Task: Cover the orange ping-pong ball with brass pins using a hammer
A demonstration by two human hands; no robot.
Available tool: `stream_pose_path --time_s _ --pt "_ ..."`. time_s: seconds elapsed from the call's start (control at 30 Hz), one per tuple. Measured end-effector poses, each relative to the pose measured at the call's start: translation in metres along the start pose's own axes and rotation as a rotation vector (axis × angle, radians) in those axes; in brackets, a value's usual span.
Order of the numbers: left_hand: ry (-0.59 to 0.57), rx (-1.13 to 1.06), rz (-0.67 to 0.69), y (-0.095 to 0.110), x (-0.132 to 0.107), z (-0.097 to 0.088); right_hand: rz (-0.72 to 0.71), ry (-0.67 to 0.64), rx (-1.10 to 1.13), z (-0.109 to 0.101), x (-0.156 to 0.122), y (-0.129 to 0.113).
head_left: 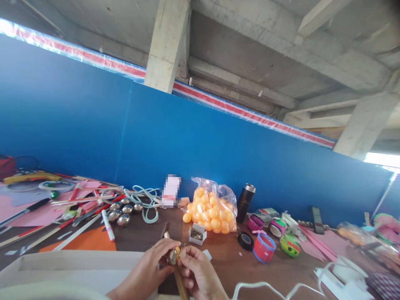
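Both my hands meet low in the middle of the view, over a brown table (225, 258). My left hand (150, 268) and my right hand (195, 273) pinch together on a small ball (173, 255), shiny metallic on one side and orange on the other. A wooden stick (181, 285) runs down from the ball between my hands. Fingers of both hands are curled around the ball and stick. A small open box of metal pieces (196, 234) lies just beyond my hands.
A plastic bag of orange balls (212, 210) stands behind the box, next to a black flask (245, 203). Several silver balls (121, 212), a marker (108, 225), pink and orange paper lie left. Tape rolls (264, 246) sit right; a blue wall (187, 141) backs the table.
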State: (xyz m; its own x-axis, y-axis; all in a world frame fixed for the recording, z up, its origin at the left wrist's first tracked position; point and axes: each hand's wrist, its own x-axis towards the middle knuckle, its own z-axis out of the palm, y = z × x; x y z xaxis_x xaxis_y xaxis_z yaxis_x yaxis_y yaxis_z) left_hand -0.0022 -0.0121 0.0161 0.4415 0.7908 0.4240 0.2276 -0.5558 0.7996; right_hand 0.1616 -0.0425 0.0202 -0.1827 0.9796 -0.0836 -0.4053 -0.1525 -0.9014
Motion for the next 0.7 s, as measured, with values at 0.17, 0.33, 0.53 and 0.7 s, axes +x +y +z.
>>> stream_pose_path --time_s 0.17,0.33,0.53,0.7 --pt "-0.001 -0.007 0.013 0.0007 0.0003 -0.0004 -0.001 0.002 0.002 0.0001 -0.0004 -0.0008" --pt "0.002 -0.017 -0.001 0.0002 -0.0002 0.0007 -0.001 -0.004 0.003 0.0016 -0.0023 0.0005" --pt "-0.007 -0.030 -0.028 0.0005 0.0017 0.0008 0.009 0.007 0.012 0.0023 -0.0030 0.0000" --pt "-0.012 -0.039 -0.039 0.0005 0.0005 0.0013 0.027 0.024 0.023 0.0046 -0.0045 -0.0032"
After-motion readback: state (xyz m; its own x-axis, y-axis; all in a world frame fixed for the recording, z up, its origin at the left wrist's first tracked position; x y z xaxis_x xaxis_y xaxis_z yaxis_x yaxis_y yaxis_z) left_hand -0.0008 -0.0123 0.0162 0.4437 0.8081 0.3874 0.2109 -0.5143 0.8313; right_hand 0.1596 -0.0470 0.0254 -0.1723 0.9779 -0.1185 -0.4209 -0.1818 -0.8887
